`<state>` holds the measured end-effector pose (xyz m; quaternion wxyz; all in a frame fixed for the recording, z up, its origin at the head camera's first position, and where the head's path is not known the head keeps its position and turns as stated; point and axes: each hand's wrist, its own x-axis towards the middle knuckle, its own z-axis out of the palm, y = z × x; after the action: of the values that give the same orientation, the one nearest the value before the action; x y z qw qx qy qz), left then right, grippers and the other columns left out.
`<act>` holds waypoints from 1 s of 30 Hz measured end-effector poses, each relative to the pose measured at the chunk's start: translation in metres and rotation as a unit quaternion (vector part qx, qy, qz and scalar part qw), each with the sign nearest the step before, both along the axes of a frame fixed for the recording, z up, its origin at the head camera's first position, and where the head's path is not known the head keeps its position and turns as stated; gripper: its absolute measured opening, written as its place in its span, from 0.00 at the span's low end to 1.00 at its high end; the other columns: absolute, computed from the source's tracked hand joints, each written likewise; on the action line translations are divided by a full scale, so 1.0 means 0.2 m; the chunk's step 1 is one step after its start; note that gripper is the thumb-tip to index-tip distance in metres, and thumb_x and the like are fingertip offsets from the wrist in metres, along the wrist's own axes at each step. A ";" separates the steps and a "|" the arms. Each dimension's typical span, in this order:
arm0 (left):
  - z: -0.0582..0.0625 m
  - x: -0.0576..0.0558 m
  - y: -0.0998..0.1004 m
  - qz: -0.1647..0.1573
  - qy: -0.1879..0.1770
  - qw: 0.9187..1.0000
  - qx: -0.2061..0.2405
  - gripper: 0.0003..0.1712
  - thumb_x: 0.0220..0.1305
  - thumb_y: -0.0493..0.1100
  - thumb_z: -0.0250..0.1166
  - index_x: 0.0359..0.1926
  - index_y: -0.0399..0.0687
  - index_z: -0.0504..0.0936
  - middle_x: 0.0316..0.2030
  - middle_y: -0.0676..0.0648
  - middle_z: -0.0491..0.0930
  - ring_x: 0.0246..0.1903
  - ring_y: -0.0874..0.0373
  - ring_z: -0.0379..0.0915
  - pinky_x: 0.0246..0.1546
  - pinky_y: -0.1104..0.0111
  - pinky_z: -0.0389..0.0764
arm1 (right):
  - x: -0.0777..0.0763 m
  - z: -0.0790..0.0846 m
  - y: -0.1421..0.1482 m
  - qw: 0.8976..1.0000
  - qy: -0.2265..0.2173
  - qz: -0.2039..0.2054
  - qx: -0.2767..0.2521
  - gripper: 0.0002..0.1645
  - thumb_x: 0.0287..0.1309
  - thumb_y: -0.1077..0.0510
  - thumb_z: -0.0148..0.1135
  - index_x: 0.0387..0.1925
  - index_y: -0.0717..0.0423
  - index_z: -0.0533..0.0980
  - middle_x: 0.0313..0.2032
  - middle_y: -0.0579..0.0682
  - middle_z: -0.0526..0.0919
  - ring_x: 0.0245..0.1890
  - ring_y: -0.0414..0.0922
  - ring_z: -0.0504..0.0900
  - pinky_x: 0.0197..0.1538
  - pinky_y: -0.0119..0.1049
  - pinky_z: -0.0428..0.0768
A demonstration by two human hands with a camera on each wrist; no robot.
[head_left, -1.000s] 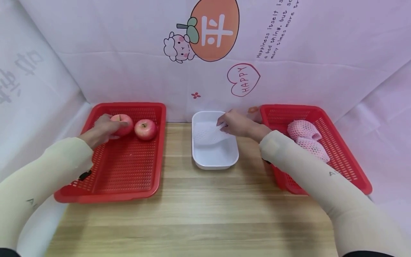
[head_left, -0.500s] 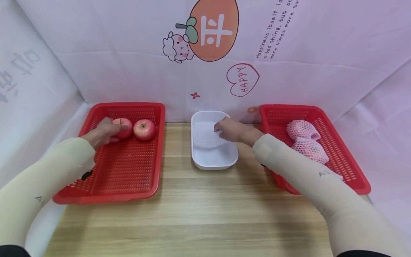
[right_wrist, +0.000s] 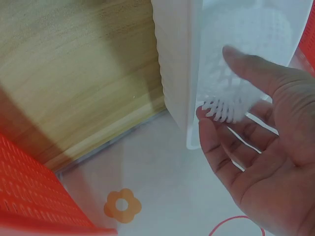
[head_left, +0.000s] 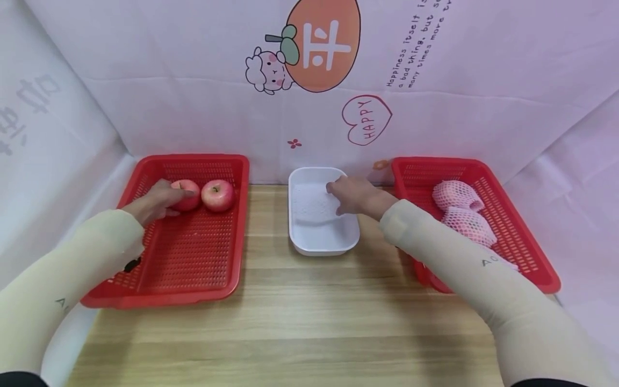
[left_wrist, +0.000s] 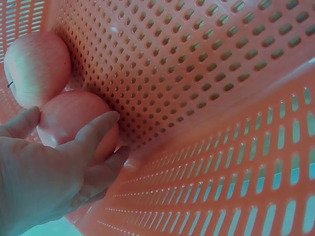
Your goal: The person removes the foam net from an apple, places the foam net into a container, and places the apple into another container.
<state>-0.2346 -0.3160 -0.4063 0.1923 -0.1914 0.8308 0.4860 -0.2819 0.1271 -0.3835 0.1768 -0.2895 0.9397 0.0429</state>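
In the red basket on the left, my left hand (head_left: 157,200) holds a red apple (left_wrist: 71,115), thumb on one side and fingers over the other. A second apple (head_left: 218,195) sits right beside it. My right hand (head_left: 355,194) is over the far right side of a white tray (head_left: 323,244). Its thumb and fingers stand apart in the right wrist view. A white foam fruit net (right_wrist: 226,109) lies flat in the tray, its fringed end between the thumb and the fingers, in front of the fingertips.
The left red basket (head_left: 237,252) and a right red basket (head_left: 524,228) flank the tray on the wooden table (head_left: 290,312). Several apples in pink foam nets (head_left: 468,224) lie in the right one, partly behind my right sleeve. A printed white cloth (head_left: 193,107) hangs behind.
My left hand and its apple have sunk slightly in the basket. My right hand has lowered the foam net into the tray, and its fingers have spread from their pinch.
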 end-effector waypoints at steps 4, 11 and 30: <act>-0.01 0.01 0.00 -0.003 0.005 1.000 -0.010 0.27 0.77 0.46 0.60 0.62 0.28 0.64 0.56 0.36 0.66 0.56 0.42 0.68 0.62 0.46 0.81 | 0.01 0.01 0.00 1.000 -0.008 -0.018 -0.009 0.52 0.51 0.51 0.85 0.76 0.47 0.70 0.63 0.56 0.82 0.59 0.55 0.83 0.62 0.51 0.85; 0.01 0.02 0.00 -0.010 0.016 0.999 -0.027 0.27 0.74 0.46 0.64 0.58 0.29 0.64 0.53 0.36 0.65 0.53 0.42 0.66 0.57 0.47 0.81 | 0.02 0.02 -0.01 1.000 -0.020 -0.022 0.001 0.58 0.50 0.44 0.85 0.79 0.44 0.65 0.66 0.56 0.78 0.62 0.56 0.80 0.64 0.54 0.83; 0.06 0.07 -0.01 -0.020 0.055 0.996 -0.072 0.28 0.74 0.54 0.65 0.56 0.34 0.69 0.43 0.42 0.73 0.48 0.45 0.70 0.50 0.56 0.79 | 0.05 0.09 0.05 1.000 -0.011 -0.013 -0.006 0.57 0.50 0.34 0.81 0.78 0.44 0.67 0.68 0.56 0.78 0.63 0.55 0.80 0.61 0.54 0.85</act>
<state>-0.2213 -0.3181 -0.3952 0.1416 -0.1610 0.8767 0.4305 -0.2720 0.1376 -0.3655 0.1860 -0.2789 0.9416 0.0314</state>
